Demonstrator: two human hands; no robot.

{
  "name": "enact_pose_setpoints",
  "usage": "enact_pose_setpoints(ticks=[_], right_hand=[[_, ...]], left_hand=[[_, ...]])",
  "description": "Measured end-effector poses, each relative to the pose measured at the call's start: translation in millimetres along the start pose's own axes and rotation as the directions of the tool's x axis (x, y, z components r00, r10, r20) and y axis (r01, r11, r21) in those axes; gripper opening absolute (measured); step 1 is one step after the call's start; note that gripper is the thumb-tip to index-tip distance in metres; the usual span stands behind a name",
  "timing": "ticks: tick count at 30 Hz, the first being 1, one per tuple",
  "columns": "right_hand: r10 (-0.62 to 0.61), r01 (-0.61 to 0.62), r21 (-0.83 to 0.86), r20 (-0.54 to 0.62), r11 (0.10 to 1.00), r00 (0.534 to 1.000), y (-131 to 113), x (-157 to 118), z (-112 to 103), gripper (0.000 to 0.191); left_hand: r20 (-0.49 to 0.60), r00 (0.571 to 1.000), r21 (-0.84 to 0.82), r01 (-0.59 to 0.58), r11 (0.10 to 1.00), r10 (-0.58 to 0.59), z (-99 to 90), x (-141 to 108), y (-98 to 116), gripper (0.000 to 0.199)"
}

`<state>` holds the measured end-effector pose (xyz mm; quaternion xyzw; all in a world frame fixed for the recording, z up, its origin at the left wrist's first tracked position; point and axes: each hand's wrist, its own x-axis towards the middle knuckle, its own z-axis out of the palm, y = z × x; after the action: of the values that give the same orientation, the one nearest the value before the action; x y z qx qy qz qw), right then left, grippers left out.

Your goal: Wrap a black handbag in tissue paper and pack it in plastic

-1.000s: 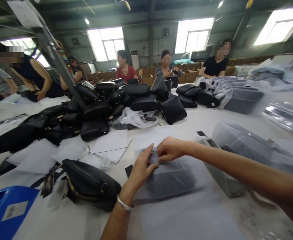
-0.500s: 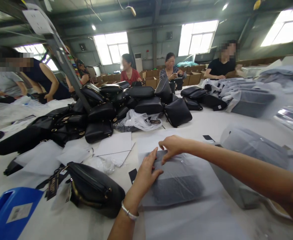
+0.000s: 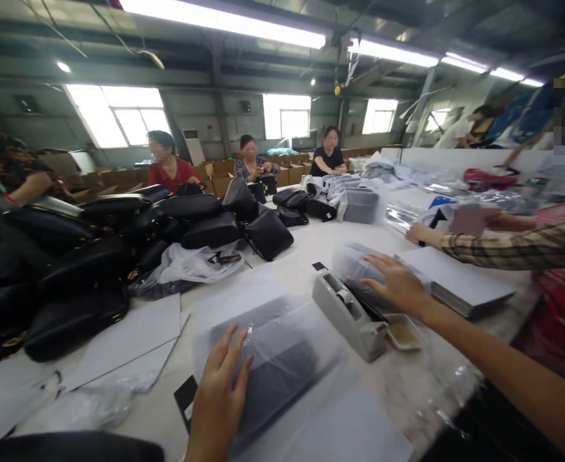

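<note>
A dark bag wrapped in translucent white paper [image 3: 282,375] lies in front of me on white sheets. My left hand [image 3: 222,385] rests along its left side, fingers stretched out and apart. A black tag [image 3: 185,399] sticks out beside that wrist. Further right, my right hand [image 3: 395,285] reaches out with spread fingers, over or against a second wrapped bag [image 3: 352,256]; whether it touches is unclear. Just left of and below this hand stands a grey tape dispenser [image 3: 343,314]. A small white dish [image 3: 402,332] sits beside the dispenser.
Black handbags [image 3: 210,228] are heaped at the left and back. White boards [image 3: 128,333] and a crumpled plastic bag [image 3: 191,266] lie nearer. At the right are a stack of boards [image 3: 456,279] and a co-worker's plaid sleeve [image 3: 499,247]. Other people work across the table.
The view has swung to the right. My right hand has left the wrapped bag in front and moved right, past the tape dispenser. My left hand stays on the bag.
</note>
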<state>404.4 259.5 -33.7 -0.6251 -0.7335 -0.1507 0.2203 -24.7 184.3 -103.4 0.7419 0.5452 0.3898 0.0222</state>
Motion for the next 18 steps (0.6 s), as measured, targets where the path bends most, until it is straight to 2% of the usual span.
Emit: enact_pose_setpoints(ticks=[3, 6, 9, 12, 15, 18], right_hand=[[0.084, -0.079, -0.037, 0.168, 0.996, 0.982, 57, -32, 5, 0.07], [0.106, -0.103, -0.027, 0.276, 0.994, 0.955, 80, -53, 23, 0.087], [0.078, -0.077, -0.015, 0.297, 0.997, 0.952, 78, -56, 43, 0.094], [0.06, -0.055, -0.028, 0.241, 0.998, 0.969, 70, -49, 54, 0.093], [0.028, -0.018, -0.05, 0.222, 0.999, 0.975, 67, -37, 50, 0.082], [-0.029, 0.046, -0.042, 0.328, 0.998, 0.944, 70, -11, 34, 0.074]], left_hand=[[-0.063, 0.996, 0.037, -0.065, 0.997, 0.067, -1.8, -2, 15, 0.04], [-0.068, 0.989, 0.048, -0.132, 0.99, 0.135, 1.5, 1, 24, 0.039], [-0.046, 0.982, 0.064, -0.182, 0.981, 0.185, 7.3, 5, 28, 0.038], [-0.021, 0.971, 0.085, -0.236, 0.968, 0.238, 10.2, 7, 26, 0.04], [-0.005, 0.963, 0.071, -0.267, 0.961, 0.268, 11.2, 5, 21, 0.042], [-0.038, 0.974, 0.046, -0.223, 0.974, 0.225, 13.7, 1, 17, 0.042]])
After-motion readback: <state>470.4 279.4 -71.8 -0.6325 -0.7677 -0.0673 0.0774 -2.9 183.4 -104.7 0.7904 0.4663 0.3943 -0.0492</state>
